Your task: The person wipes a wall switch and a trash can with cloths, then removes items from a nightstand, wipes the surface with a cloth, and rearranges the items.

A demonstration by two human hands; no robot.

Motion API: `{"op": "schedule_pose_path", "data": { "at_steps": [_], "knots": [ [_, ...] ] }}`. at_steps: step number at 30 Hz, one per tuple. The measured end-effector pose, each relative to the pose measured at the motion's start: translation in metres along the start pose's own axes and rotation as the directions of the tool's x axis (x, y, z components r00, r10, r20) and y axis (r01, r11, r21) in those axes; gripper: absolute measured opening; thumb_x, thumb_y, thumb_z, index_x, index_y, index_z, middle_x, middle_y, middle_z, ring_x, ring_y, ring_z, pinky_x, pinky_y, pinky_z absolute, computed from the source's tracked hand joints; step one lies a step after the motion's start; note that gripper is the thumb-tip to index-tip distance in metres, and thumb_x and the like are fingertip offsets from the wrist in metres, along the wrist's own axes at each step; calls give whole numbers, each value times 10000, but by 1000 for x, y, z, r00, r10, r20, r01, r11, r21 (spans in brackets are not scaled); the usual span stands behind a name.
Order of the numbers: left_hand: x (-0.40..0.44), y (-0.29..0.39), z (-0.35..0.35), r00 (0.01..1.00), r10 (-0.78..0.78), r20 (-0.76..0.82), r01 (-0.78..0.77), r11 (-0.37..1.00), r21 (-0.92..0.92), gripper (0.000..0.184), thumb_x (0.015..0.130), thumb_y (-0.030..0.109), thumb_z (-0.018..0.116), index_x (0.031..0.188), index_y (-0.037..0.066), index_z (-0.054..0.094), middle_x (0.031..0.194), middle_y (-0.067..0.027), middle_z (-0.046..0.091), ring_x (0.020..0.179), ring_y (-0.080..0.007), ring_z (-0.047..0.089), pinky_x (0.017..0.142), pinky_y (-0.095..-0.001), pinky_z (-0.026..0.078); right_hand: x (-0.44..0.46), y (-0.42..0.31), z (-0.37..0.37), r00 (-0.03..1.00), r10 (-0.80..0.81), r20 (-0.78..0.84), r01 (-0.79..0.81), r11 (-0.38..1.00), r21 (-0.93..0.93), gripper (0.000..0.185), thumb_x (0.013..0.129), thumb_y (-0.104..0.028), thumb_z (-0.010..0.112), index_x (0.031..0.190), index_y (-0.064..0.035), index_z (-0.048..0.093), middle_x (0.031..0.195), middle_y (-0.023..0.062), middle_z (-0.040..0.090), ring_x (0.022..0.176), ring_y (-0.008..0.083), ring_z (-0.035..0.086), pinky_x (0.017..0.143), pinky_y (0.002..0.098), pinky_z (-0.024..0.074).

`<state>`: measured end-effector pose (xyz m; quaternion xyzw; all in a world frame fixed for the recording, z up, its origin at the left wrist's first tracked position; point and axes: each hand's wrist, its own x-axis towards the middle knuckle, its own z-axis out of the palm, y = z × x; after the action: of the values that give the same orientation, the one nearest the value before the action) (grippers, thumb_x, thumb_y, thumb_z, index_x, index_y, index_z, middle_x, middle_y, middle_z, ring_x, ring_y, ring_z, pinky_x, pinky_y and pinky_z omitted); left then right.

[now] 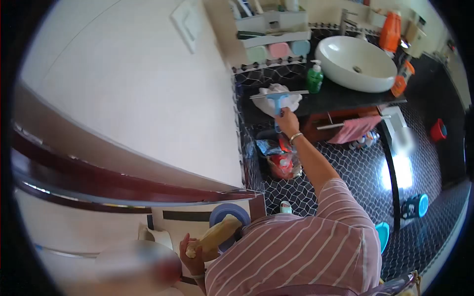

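My right hand (287,121) reaches out over the black counter, its fingers wrapped round the handle of a light blue squeegee (277,98). The squeegee's long blade lies across a crumpled white cloth (292,104) on the counter. Just right of the blade stands a green pump bottle (314,78). Down at the lower left, my left hand (191,254) is closed on a pale yellow cloth (219,234), which hangs bunched lengthwise beside my body. Behind that cloth is a round blue-grey tub or lid (230,213), partly covered.
A white basin (356,64) sits on the counter, with orange bottles (391,32) beside it. A pink towel (355,129) hangs on a rail below. Bagged items (282,165) lie on the patterned floor under the counter. A white wall (148,89) borders the left.
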<state>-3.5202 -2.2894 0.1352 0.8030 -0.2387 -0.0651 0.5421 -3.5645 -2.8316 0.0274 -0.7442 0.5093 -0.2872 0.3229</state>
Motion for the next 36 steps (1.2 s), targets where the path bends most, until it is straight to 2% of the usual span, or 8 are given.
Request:
{"op": "schedule_pose_path", "data": {
  "at_steps": [5, 7, 10, 13, 23, 27, 31, 36],
  "knots": [
    [-16, 7, 3, 988, 28, -155, -14, 996, 88, 504, 720, 227, 718, 1142, 0, 564, 875, -88, 554, 811, -201, 545, 753, -324, 447, 64, 36, 36, 999, -4, 52, 12, 987, -157, 369, 784, -272, 559, 1061, -27, 570, 1035, 210, 605, 969, 360, 574, 819, 445, 450],
    [-19, 11, 1, 981, -24, -195, 60, 982, 182, 482, 721, 228, 734, 1122, 11, 578, 882, -92, 573, 816, -203, 556, 755, -322, 451, 148, 143, 101, 817, -509, 270, 470, 317, -824, 174, 832, -149, 500, 844, -50, 643, 781, 106, 621, 757, 268, 605, 650, 431, 473],
    [-23, 23, -1, 965, -31, -259, 83, 978, 192, 490, 706, 193, 752, 1134, 29, 580, 879, -103, 596, 805, -208, 575, 745, -318, 464, 149, 105, 83, 916, -401, 19, 362, 804, -472, 251, 807, -213, 518, 798, 17, 618, 787, 207, 615, 758, 365, 599, 643, 472, 466],
    [-31, 29, -5, 948, -34, -316, 98, 977, 188, 484, 705, 173, 758, 1137, 41, 585, 869, -99, 599, 798, -211, 584, 738, -308, 470, 157, 93, 74, 938, -321, 133, 347, 890, -297, 376, 800, -285, 526, 815, 83, 601, 827, 294, 610, 764, 436, 593, 648, 503, 459],
    [-57, 8, -25, 895, -84, -438, 125, 990, 66, 473, 717, 223, 760, 1137, 78, 597, 851, -81, 601, 788, -198, 584, 724, -298, 468, 165, 99, 75, 819, -556, 141, 558, 714, -423, 319, 887, -226, 445, 983, 49, 575, 929, 253, 615, 831, 388, 612, 716, 454, 478],
    [-61, -1, -42, 882, -119, -456, 150, 988, 33, 454, 747, 153, 733, 1161, 60, 570, 912, -65, 596, 847, -152, 573, 772, -286, 468, 127, 103, 65, 460, -888, -5, 672, 351, -651, 308, 911, -191, 423, 1078, 30, 557, 983, 228, 619, 857, 362, 621, 747, 429, 489],
    [-65, -18, -62, 808, -178, -562, 165, 983, -74, 417, 774, 134, 707, 1157, 47, 568, 927, -60, 596, 849, -138, 568, 770, -275, 469, 24, 103, 73, 508, -861, 12, 787, 458, -414, 300, 905, -187, 455, 1090, 29, 552, 974, 206, 622, 854, 322, 615, 751, 399, 487],
    [-57, -56, -108, 694, -397, -600, 166, 900, -403, 362, 820, 127, 656, 1149, 11, 559, 952, -60, 597, 846, -119, 562, 764, -245, 469, -171, 49, 92, 533, -642, 551, 761, 649, 19, 299, 897, -183, 494, 1104, 27, 545, 962, 179, 626, 850, 273, 607, 756, 363, 485]
  ]
}}
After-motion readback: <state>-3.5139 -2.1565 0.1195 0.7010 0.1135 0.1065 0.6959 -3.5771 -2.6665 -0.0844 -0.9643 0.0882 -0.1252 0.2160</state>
